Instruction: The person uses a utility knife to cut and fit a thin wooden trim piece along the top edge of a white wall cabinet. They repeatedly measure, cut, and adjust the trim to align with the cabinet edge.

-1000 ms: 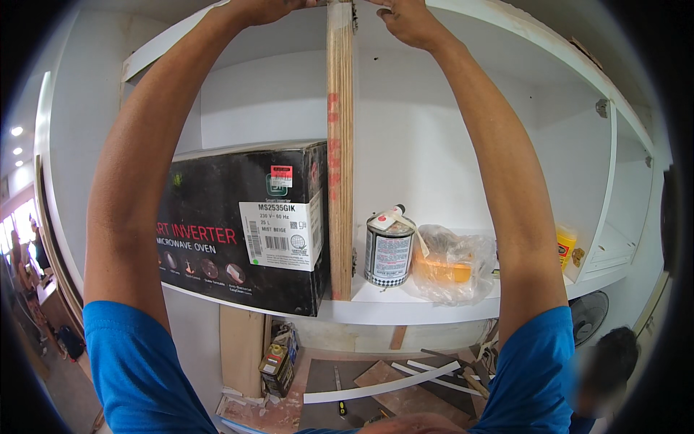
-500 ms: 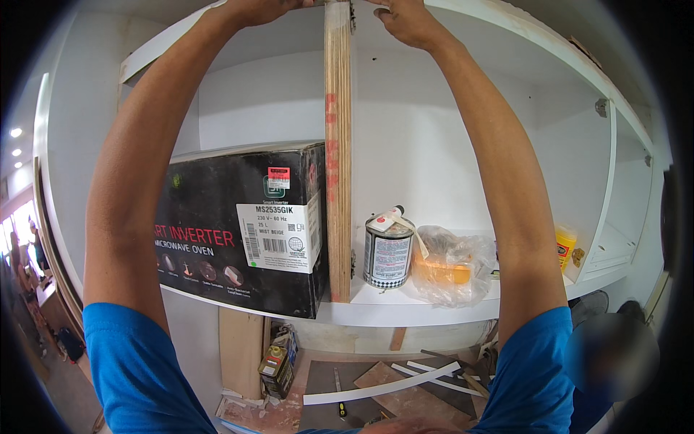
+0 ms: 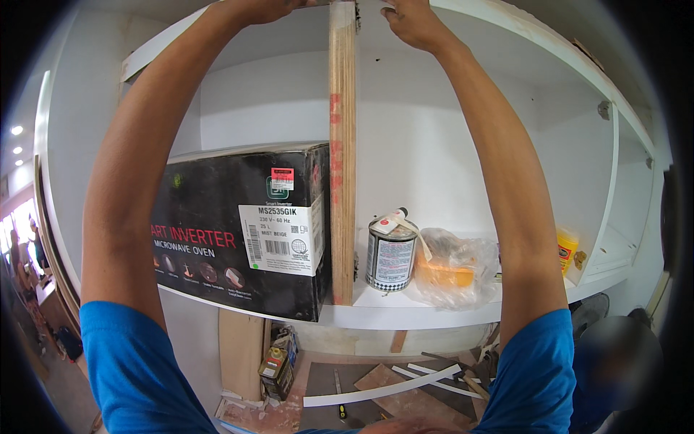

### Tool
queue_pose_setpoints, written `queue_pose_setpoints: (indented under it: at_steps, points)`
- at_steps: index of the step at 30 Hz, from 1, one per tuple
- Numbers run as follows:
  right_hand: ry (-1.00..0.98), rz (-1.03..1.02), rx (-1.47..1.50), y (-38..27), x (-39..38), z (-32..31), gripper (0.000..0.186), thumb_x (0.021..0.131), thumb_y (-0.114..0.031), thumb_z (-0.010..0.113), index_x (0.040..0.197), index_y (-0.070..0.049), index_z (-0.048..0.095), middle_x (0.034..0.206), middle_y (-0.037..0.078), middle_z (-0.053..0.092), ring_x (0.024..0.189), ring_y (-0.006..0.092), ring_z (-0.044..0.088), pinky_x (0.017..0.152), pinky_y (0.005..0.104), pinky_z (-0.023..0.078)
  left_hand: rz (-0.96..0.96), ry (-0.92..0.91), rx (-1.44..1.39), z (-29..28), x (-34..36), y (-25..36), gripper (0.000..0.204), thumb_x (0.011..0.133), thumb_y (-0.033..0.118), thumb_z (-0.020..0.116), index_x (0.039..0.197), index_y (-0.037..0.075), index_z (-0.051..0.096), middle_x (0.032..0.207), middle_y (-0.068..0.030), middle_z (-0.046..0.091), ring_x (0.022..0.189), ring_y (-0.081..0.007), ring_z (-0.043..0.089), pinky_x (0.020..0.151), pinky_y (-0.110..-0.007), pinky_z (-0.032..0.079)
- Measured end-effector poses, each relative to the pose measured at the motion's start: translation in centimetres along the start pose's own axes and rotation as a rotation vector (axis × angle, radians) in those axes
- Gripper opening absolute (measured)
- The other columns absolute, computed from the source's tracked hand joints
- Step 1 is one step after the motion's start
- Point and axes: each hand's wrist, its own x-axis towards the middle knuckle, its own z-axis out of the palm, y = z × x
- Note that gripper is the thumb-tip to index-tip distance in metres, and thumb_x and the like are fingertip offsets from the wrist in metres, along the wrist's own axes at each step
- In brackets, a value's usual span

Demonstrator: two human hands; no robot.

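The left hand (image 3: 271,9) and right hand (image 3: 413,23) flank the top of the wooden divider (image 3: 343,163), already upright in the cabinet (image 3: 416,137) but bare and unfaced in front; whether they pinch anything, I cannot tell.

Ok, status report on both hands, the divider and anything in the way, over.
Left hand, right hand high, either side of divider; grips unclear. Divider upright, red-marked. Black box, metal can below, apart from both hands.
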Motion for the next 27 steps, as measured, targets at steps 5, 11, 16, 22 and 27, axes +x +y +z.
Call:
queue_pose_setpoints:
  at_steps: [5,11,16,22,27]
  points:
    - [0.006,-0.03,-0.014,-0.6,0.3,-0.2,0.055,0.082,0.01,0.054,0.135,-0.003,0.063,0.143,0.021,0.059,0.135,0.0366,0.053,0.116,0.0448,0.039,0.042,0.028,0.025,0.2,-0.3,-0.3,0.027,0.099,0.023,0.062,0.113,0.001,0.069,0.112,-0.0172,0.067,0.108,-0.0352,0.064,0.095,-0.045,0.048]
    - [0.019,-0.08,-0.099,-0.6,0.4,0.1,0.055,0.081,0.01,0.054,0.133,-0.008,0.066,0.14,0.02,0.061,0.132,0.0377,0.055,0.113,0.0459,0.042,0.106,0.036,0.015,0.6,-0.2,-1.3,0.024,0.098,0.021,0.062,0.11,0.001,0.069,0.109,-0.0171,0.066,0.106,-0.0361,0.064,0.093,-0.046,0.049]
    - [0.001,-0.113,-0.169,-0.1,0.0,-0.1,0.054,0.082,0.01,0.053,0.131,-0.01,0.067,0.138,0.02,0.061,0.129,0.0385,0.056,0.111,0.0459,0.043,0.147,0.064,-0.016,1.6,0.1,-1.3,0.022,0.098,0.019,0.062,0.109,0.001,0.068,0.108,-0.0174,0.066,0.104,-0.0364,0.063,0.09,-0.047,0.048]
    - [0.042,-0.127,-0.171,-0.9,0.6,0.3,0.053,0.083,0.009,0.055,0.128,-0.013,0.07,0.135,0.02,0.063,0.125,0.0392,0.059,0.108,0.0446,0.047,0.098,0.013,-0.042,0.7,0.0,-1.5,0.022,0.098,0.018,0.062,0.109,0.0,0.068,0.11,-0.0171,0.065,0.103,-0.0361,0.063,0.09,-0.046,0.049]
    - [0.046,-0.095,-0.197,-1.1,0.7,0.4,0.05,0.087,0.009,0.053,0.127,-0.015,0.071,0.134,0.02,0.063,0.125,0.0387,0.059,0.108,0.0441,0.047,0.127,0.014,-0.011,0.4,-0.5,-1.0,0.021,0.098,0.017,0.062,0.108,0.0,0.068,0.109,-0.017,0.065,0.103,-0.036,0.063,0.09,-0.046,0.049]
